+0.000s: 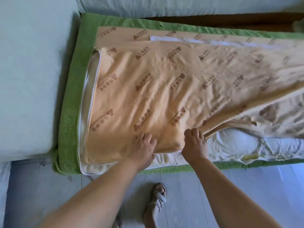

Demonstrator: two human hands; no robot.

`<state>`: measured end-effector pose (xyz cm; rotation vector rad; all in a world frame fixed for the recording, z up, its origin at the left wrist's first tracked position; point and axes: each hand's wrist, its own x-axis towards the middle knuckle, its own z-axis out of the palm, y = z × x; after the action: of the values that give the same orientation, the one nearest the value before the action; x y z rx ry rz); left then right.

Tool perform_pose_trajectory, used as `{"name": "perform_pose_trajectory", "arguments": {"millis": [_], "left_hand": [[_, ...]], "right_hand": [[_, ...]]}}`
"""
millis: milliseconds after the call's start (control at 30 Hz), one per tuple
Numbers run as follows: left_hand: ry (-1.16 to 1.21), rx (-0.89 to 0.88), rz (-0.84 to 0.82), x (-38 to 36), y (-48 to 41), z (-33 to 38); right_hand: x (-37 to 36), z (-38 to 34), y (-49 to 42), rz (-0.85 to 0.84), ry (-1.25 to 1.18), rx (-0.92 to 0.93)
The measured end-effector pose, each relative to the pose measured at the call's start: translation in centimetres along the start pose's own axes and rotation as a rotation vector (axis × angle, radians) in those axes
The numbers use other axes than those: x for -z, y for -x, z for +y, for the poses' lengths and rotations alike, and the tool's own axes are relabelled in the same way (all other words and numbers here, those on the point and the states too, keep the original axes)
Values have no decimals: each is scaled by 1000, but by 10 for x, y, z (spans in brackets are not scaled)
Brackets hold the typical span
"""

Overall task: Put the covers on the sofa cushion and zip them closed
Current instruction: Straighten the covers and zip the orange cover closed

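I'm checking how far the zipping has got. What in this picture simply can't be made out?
Head view:
- Zip slider: none discernible along the white zip tape; too small.
- Right end of the orange cover and white cushion: cut off by the frame edge.
- Left hand: whether it grips is hidden by its own back.
- Printed lettering on the cover: blurred.

Left hand presses flat, right hand grips, arms outstretched.
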<state>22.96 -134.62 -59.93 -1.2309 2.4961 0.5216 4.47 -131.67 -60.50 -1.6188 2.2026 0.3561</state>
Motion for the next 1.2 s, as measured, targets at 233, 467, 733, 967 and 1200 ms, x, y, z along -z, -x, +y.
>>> {"name": "perform_pose_trajectory", "arguments": {"millis": [233,467,733,967,1200], "left_hand": [[-182,-25,-93,-13,-45,56],[-211,-114,-268,-20,-60,56],[-378,-122,-531,-20,-53,74],[-174,113,-586,10,-62,100],[-22,105,-309,116,-86,169]], "right_hand": [[-24,86,-20,0,157,-11],[-17,109,-46,67,104,323],[-46,113,-25,-350,4,222],[-3,142,-12,-372,-116,178],[97,199,13,-113,-291,29]]}}
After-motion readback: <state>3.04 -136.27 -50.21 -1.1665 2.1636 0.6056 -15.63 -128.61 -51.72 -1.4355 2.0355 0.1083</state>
